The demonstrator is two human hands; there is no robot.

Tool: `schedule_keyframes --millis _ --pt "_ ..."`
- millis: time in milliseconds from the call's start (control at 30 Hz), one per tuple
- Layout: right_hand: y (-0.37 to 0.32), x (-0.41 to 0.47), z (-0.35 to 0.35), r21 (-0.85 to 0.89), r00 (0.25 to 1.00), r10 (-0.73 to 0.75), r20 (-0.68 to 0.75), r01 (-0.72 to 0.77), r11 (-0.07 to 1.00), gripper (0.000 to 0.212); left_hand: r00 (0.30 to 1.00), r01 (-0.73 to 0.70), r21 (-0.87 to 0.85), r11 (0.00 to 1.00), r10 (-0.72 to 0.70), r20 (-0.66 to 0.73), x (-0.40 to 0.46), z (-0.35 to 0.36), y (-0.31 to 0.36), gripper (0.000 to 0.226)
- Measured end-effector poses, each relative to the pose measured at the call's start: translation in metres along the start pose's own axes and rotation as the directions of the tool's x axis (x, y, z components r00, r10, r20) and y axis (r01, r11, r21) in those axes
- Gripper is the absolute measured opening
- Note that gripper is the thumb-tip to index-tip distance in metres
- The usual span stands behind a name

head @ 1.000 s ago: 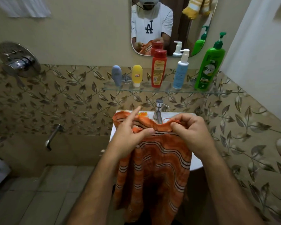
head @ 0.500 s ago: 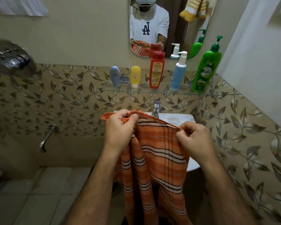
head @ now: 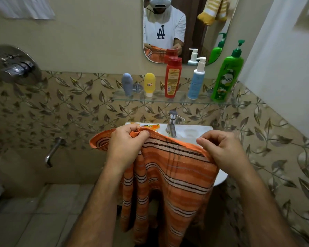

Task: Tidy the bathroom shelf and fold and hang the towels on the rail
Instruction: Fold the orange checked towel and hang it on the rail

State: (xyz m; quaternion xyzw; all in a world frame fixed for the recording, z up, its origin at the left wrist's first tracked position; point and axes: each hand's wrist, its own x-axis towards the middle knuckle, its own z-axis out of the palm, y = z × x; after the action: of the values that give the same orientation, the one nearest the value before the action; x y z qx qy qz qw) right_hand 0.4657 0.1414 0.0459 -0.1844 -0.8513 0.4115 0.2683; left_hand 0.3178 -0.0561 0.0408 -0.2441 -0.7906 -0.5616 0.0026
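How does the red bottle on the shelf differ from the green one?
The red bottle has a flat red cap; the green bottle has a pump on top. The red bottle stands near the middle of the glass shelf, the green bottle at its right end. The green bottle looks taller. Both stand upright.

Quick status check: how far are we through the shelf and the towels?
Shelf looks done: five bottles stand upright in a row on the glass shelf. In hand: the left hand and right hand pinch the top edge of the orange striped towel, which hangs unfolded over the basin. Left: folding and hanging it; no rail is in view. A white cloth hangs at upper left.
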Motion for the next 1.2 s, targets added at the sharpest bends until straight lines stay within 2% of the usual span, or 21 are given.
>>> schedule_keyframes --millis 67,133,200,233,300,400,467,567,633,667,733,767,833,900,933,1000,1100,1133,1200 --pt "-0.005 -0.005 0.007 0.065 0.995 -0.051 0.086 0.046 0.997 0.013 1.000 -0.013 0.008 1.000 0.013 0.004 -0.002 0.002 0.010 0.030" --pt "-0.009 -0.008 0.012 0.122 0.985 -0.064 0.163 0.045 0.992 0.022 0.999 -0.030 0.037 0.999 0.031 -0.032 -0.002 0.002 0.015 0.033" --pt "-0.008 -0.011 0.016 0.052 0.976 -0.106 0.190 0.098 0.994 0.023 0.997 -0.039 0.054 0.998 0.042 -0.058 -0.001 0.000 0.016 0.033" --pt "-0.008 -0.011 0.018 0.016 0.974 -0.147 0.170 0.147 0.989 0.016 0.997 -0.040 0.059 0.997 0.044 -0.057 0.000 -0.001 0.016 0.033" --pt "-0.008 -0.012 0.021 0.062 0.975 -0.200 0.101 0.194 0.979 0.008 0.998 -0.035 0.055 0.998 0.037 -0.042 -0.001 -0.002 0.015 0.033" --pt "-0.004 -0.010 0.022 0.108 0.993 -0.117 0.003 0.116 0.987 0.017 0.999 -0.040 0.044 0.998 0.042 -0.030 -0.003 -0.002 0.013 0.035" --pt "0.000 -0.008 0.023 -0.021 0.995 -0.091 -0.033 0.091 0.996 0.020 0.996 -0.075 0.056 0.996 0.077 -0.040 -0.005 -0.002 0.014 0.036" --pt "0.007 -0.007 0.033 -0.317 0.995 0.011 0.101 0.022 0.948 0.015 0.985 -0.161 0.008 0.987 0.161 -0.067 -0.010 -0.004 0.021 0.036" --pt "0.019 -0.009 0.039 -0.504 0.989 0.141 0.053 -0.095 0.858 0.015 0.971 -0.210 -0.090 0.973 0.197 -0.137 -0.011 -0.012 0.029 0.032" --pt "0.026 -0.011 0.040 -0.527 0.983 0.183 -0.004 -0.157 0.835 0.020 0.963 -0.227 -0.136 0.964 0.202 -0.178 -0.010 -0.019 0.033 0.030" --pt "0.037 -0.013 0.033 -0.407 0.969 0.239 -0.066 -0.245 0.880 0.028 0.961 -0.220 -0.166 0.961 0.185 -0.205 -0.005 -0.036 0.037 0.029" --pt "0.039 -0.013 0.027 -0.260 0.962 0.265 -0.058 -0.271 0.927 0.029 0.968 -0.197 -0.142 0.970 0.169 -0.188 -0.001 -0.042 0.035 0.028" --pt "0.028 -0.013 0.016 0.099 0.955 0.292 0.046 -0.295 0.950 0.024 0.984 -0.106 -0.048 0.993 0.098 -0.150 0.008 -0.046 0.021 0.032" --pt "0.011 -0.012 0.011 0.321 0.957 0.221 0.186 -0.272 0.907 0.014 0.989 0.014 0.055 0.998 -0.005 -0.149 0.015 -0.043 0.002 0.036" --pt "0.004 -0.011 0.010 0.358 0.968 0.166 0.189 -0.225 0.906 0.013 0.988 0.061 0.101 0.993 -0.046 -0.145 0.015 -0.039 -0.005 0.034" --pt "-0.005 -0.010 0.009 0.360 0.991 0.104 0.081 -0.127 0.924 0.020 0.986 0.123 0.191 0.974 -0.098 -0.135 0.015 -0.034 -0.017 0.029" --pt "-0.018 -0.005 0.007 0.260 0.995 0.060 -0.079 -0.038 0.965 0.024 0.982 0.188 0.278 0.942 -0.184 -0.040 0.010 -0.029 -0.021 0.056" --pt "-0.022 -0.003 0.009 0.212 0.998 0.021 -0.055 -0.009 0.977 0.023 0.983 0.161 0.242 0.957 -0.177 0.042 0.008 -0.026 -0.018 0.062" --pt "-0.029 0.002 0.016 0.115 0.991 -0.080 0.109 0.067 0.991 0.019 0.945 0.084 0.084 0.993 -0.106 0.310 0.000 -0.011 -0.005 0.067"
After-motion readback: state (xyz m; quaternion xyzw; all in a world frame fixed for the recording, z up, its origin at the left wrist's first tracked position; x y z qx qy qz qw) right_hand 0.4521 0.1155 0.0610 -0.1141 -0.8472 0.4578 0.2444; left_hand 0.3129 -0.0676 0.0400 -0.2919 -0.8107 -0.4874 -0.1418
